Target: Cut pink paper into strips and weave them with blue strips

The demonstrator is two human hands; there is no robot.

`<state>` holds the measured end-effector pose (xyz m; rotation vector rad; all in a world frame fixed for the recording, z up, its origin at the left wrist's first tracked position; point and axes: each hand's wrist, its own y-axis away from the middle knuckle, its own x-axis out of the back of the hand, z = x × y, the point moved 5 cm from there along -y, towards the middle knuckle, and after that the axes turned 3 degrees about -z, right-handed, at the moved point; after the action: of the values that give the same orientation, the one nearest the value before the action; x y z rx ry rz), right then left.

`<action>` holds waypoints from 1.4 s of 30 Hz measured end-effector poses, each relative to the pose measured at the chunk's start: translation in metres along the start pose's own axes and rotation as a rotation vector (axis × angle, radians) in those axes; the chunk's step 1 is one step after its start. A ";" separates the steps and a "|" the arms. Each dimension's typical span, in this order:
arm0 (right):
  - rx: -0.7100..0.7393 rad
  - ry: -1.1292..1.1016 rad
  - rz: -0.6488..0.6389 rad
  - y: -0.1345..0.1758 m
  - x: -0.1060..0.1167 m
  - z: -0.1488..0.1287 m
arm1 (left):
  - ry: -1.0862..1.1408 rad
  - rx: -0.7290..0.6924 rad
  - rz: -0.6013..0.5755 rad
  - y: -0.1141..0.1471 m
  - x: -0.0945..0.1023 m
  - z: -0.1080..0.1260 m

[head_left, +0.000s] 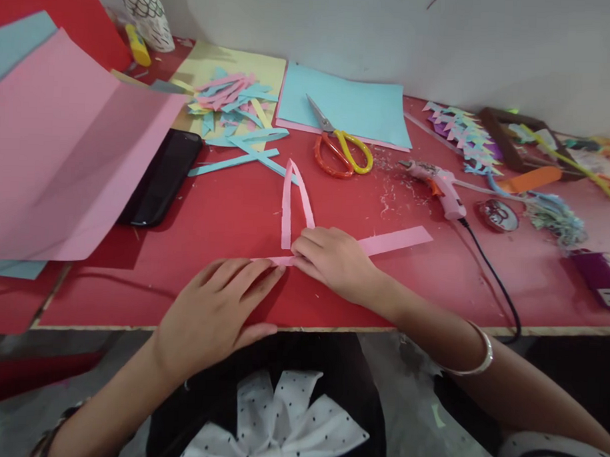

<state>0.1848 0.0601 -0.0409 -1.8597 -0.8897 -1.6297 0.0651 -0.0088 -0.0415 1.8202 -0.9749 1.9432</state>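
A narrow pink paper strip (284, 260) lies on the red table near its front edge, with my hands over parts of it. My left hand (217, 312) presses its fingers on the strip's left part, thumb held apart. Fingers curled, my right hand (336, 263) grips the strip further right. From behind the right hand a flat, wider pink paper piece (397, 241) sticks out; whether it is the same strip is hidden. Just beyond my hands rests a folded pink strip (286, 208) in a narrow upside-down V.
Behind lie scissors (340, 146), a blue sheet (349, 103) and cut paper strips (229, 96). A pink glue gun (439, 186) with a black cord and a tape roll (498, 215) are at right. Left are a phone (161, 180) and large pink sheet (67, 160).
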 end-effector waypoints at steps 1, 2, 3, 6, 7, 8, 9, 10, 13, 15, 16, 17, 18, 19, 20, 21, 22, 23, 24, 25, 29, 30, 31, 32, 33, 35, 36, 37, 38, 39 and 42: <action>0.012 -0.004 0.011 0.001 0.000 0.000 | -0.008 0.014 0.005 0.001 -0.001 0.002; 0.028 -0.011 0.025 0.002 0.001 0.000 | -0.011 0.031 0.008 0.002 -0.002 0.004; 0.047 -0.020 0.041 0.004 0.002 0.001 | -0.010 0.054 0.008 0.003 -0.003 0.005; 0.091 -0.046 0.088 0.009 0.004 0.003 | 0.006 0.128 -0.009 0.005 -0.005 0.009; 0.095 -0.054 0.097 0.011 0.004 0.004 | 0.009 0.148 -0.016 0.004 -0.005 0.010; 0.093 -0.064 0.103 0.013 0.004 0.005 | 0.009 0.164 -0.021 0.004 -0.005 0.011; 0.085 -0.078 0.105 0.014 0.003 0.006 | 0.006 0.174 -0.025 0.004 -0.005 0.011; 0.076 -0.094 0.102 0.014 0.003 0.007 | 0.003 0.177 -0.024 0.004 -0.005 0.011; 0.042 -0.142 0.080 0.014 0.002 0.010 | 0.001 0.167 -0.006 0.008 -0.006 0.008; 0.024 -0.152 0.064 0.013 0.002 0.011 | -0.010 0.164 0.004 0.015 -0.006 0.003; 0.017 -0.151 0.059 0.013 0.003 0.011 | -0.023 0.167 0.006 0.018 -0.005 0.000; 0.012 -0.147 0.057 0.013 0.003 0.012 | -0.039 0.173 0.010 0.022 -0.005 -0.002; 0.008 -0.143 0.052 0.014 0.004 0.013 | -0.052 0.181 0.015 0.026 -0.003 -0.005; 0.006 -0.139 0.049 0.014 0.005 0.014 | -0.060 0.188 0.021 0.029 -0.002 -0.007; 0.005 -0.136 0.046 0.015 0.006 0.015 | -0.062 0.195 0.025 0.031 -0.001 -0.008; 0.005 -0.133 0.045 0.017 0.006 0.017 | -0.061 0.199 0.029 0.033 0.001 -0.009; 0.005 -0.131 0.049 0.019 0.007 0.018 | -0.060 0.200 0.032 0.034 0.002 -0.010; 0.005 -0.130 0.059 0.021 0.007 0.021 | -0.063 0.195 0.029 0.035 0.003 -0.009; 0.005 -0.130 0.073 0.023 0.008 0.023 | -0.070 0.190 0.026 0.035 0.003 -0.009; 0.009 -0.130 0.089 0.026 0.008 0.025 | -0.083 0.180 0.024 0.035 0.003 -0.008; 0.055 -0.117 0.144 0.035 0.009 0.031 | -0.136 0.134 0.043 0.030 0.006 -0.003; 0.072 -0.108 0.160 0.037 0.009 0.031 | -0.130 0.135 0.047 0.027 0.007 -0.003; 0.090 -0.096 0.178 0.038 0.009 0.031 | -0.109 0.147 0.044 0.022 0.008 -0.004; 0.108 -0.081 0.196 0.039 0.010 0.029 | -0.076 0.165 0.035 0.017 0.008 -0.004; 0.125 -0.064 0.214 0.039 0.010 0.027 | -0.037 0.186 0.022 0.010 0.007 -0.005; 0.152 -0.028 0.236 0.038 0.010 0.021 | 0.031 0.202 0.004 -0.006 0.006 -0.004; 0.160 -0.013 0.245 0.037 0.010 0.018 | 0.052 0.193 0.000 -0.016 0.004 -0.002; 0.166 -0.001 0.252 0.037 0.010 0.015 | 0.072 0.164 -0.006 -0.025 0.003 0.001; 0.170 0.006 0.259 0.036 0.009 0.013 | 0.105 0.133 -0.030 -0.034 0.000 0.004; 0.174 0.006 0.267 0.037 0.010 0.011 | 0.148 0.119 -0.054 -0.041 -0.003 0.005; 0.167 -0.032 0.285 0.040 0.010 0.013 | 0.235 0.173 -0.143 -0.053 -0.012 0.003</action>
<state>0.2240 0.0446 -0.0310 -1.8068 -0.7114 -1.3168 0.1033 0.0299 -0.0386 1.6475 -0.6034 2.1461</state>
